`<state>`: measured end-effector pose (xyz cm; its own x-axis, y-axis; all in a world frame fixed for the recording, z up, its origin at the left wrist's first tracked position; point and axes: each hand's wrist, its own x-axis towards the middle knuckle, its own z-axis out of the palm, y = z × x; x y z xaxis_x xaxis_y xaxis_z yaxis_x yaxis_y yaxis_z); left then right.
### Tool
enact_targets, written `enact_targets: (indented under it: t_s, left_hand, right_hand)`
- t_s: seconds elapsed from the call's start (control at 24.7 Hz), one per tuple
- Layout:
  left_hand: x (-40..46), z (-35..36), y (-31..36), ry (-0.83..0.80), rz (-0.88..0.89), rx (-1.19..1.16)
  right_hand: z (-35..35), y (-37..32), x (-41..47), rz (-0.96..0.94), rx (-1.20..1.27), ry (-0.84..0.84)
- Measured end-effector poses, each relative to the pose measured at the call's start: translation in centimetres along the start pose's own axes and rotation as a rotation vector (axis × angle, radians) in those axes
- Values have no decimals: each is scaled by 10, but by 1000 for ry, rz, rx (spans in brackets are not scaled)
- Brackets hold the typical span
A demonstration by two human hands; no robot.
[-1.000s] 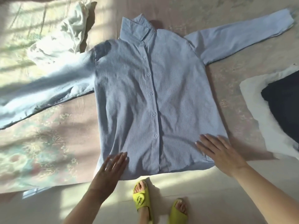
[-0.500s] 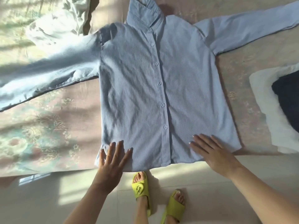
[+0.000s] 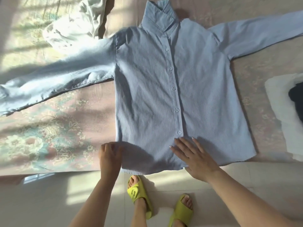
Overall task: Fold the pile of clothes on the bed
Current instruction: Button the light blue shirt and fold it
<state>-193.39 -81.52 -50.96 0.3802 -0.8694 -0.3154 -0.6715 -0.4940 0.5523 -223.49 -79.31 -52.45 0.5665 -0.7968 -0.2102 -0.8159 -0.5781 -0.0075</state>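
I see the right hand (image 3: 195, 158) flat, fingers straight and spread, pressing the blue shirt (image 3: 172, 89) near its hem beside the button placket. The left hand (image 3: 110, 154) curls its fingers on the hem corner at 7 o'clock; it is blurred, so I cannot tell how firmly it grips. The shirt lies face up on the bed (image 3: 49, 136), sleeves spread. At 3 o'clock, folded clothes (image 3: 282, 128) are cut off by the frame edge.

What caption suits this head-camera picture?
Blue shirt spread buttoned on bed; left hand at hem corner, right hand flat.
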Motion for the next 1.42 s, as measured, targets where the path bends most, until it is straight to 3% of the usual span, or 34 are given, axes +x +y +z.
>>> enact_targets:
  t_s: [0.16,0.28,0.41,0.53,0.65,0.69,0.73,0.77,0.81,0.89,0.93,1.01,1.09,1.18,1.34,1.42]
  left_hand:
    - [-6,-6,-15,-102,-206,-215]
    - [-18,-11,-43,-273,-239,-79]
    - [-30,-12,-45,-205,-272,-130]
    - [-37,-11,-36,-205,-182,-45]
    - [-37,-11,-37,-287,-298,-101]
    - [-38,-16,-36,-374,-347,-27]
    - [-39,-20,-33,-450,-345,190]
    - [-41,-24,-28,-428,-254,445]
    - [-40,-23,-22,-300,-104,617]
    - [-22,-15,7,11,326,630]
    - [-4,-10,27,92,546,579]
    - [41,5,55,-23,754,535]
    - [68,25,48,-197,731,631]
    - [70,43,26,-277,682,750]
    - [75,21,20,-179,948,430]
    - [118,-22,7,32,862,317]
  right_hand:
    - [9,-14,-6,131,-17,61]
    - [23,-12,-35,81,20,56]
    - [20,-10,-38,76,35,-4]
    - [12,-9,-32,50,52,-39]
    - [9,-13,-34,72,51,-98]
    - [6,-14,-32,76,51,-103]
    - [4,-17,-28,66,56,-76]
    - [0,-21,-21,59,74,-30]
    - [-9,-26,-9,73,103,9]
    - [-28,-32,37,166,112,122]
    - [-36,-32,66,238,133,136]
    - [-42,-24,118,353,186,-7]
    - [-30,-11,143,448,191,-195]
    - [-12,-9,143,475,110,-279]
    - [-27,-37,163,460,70,-8]
    - [-49,-55,221,381,142,111]
